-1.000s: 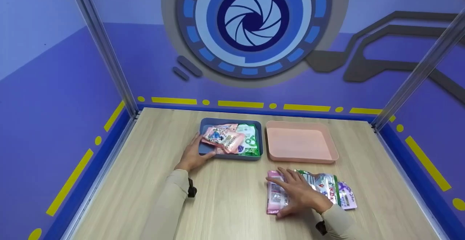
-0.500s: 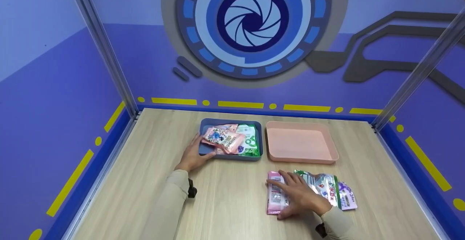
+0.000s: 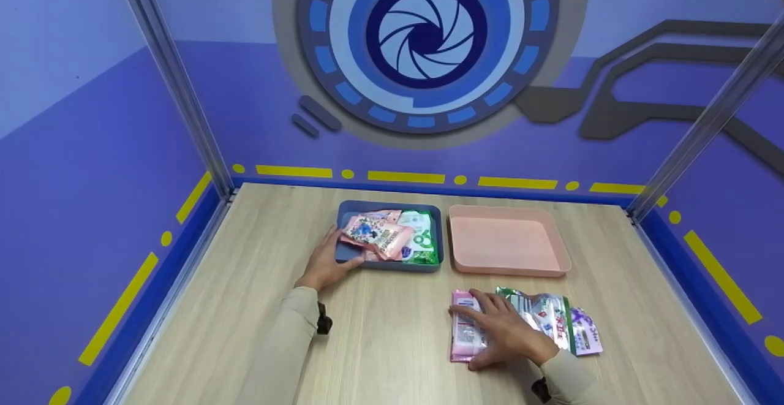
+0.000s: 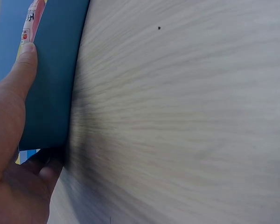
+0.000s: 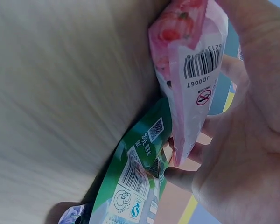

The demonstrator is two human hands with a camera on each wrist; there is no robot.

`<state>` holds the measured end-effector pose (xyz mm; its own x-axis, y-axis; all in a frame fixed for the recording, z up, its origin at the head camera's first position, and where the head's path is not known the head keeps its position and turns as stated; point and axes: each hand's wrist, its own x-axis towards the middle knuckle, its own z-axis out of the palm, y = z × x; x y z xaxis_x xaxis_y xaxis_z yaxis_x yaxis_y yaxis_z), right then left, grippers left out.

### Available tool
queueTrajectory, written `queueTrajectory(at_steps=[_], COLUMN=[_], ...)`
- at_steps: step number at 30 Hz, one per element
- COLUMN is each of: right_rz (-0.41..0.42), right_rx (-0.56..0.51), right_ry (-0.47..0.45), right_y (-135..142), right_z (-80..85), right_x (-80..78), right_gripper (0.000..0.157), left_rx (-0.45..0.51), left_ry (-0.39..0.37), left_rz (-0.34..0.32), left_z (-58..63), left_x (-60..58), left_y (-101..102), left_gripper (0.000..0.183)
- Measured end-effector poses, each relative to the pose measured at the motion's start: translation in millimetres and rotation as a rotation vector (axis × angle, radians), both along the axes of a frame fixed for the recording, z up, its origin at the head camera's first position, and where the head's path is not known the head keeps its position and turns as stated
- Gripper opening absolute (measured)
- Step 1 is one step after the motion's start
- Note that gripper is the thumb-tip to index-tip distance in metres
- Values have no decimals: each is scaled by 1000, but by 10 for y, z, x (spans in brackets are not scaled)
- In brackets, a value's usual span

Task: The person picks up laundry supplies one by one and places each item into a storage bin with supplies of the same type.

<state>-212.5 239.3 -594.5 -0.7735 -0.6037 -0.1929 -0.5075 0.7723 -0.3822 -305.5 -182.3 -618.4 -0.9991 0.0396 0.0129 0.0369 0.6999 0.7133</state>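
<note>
My left hand [image 3: 327, 264] holds the near left corner of a blue-grey tray [image 3: 401, 265], thumb along the front wall and fingers at the left side. In that tray lie a pink snack packet [image 3: 381, 238] with blue print and a green-and-white packet [image 3: 421, 238]. Nearer to me on the right, my right hand [image 3: 505, 328] spans a pink packet [image 3: 464, 334], fingers over its far edge and thumb at the near one. The right wrist view shows the packet's barcode side [image 5: 196, 88] between thumb and fingers. A green-and-silver pouch [image 3: 554, 318] lies partly under this hand.
A pink tray [image 3: 505, 242] with nothing in it stands right of the blue-grey one. A purple packet [image 3: 586, 331] pokes out beyond the green pouch. Printed panels in blue and purple [image 3: 245, 105] enclose the wooden table [image 3: 373, 337] at the back and sides.
The pink packet under my right hand has shifted very slightly, its upper layer lifting a little from the left edge. Both hands stay almost where they were.
</note>
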Motion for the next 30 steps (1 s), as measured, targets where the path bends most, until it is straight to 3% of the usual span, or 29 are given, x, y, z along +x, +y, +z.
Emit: queueTrajectory(at_steps=[17,22,30], right_rz=[1,-14,-17], right_rx=[1,-5,0], right_ry=[16,-17,-24], right_y=[-1,-6,-15], right_z=[13,25,26], right_x=[0,-1,10], right_gripper=[104,103,102], left_rx=[21,9,4], left_ry=[-28,-43,-18], left_rz=[12,17,10], left_z=[-11,7,25], left_x=[-10,-3,24], left_y=[1,5,9], left_gripper=[100,99,96])
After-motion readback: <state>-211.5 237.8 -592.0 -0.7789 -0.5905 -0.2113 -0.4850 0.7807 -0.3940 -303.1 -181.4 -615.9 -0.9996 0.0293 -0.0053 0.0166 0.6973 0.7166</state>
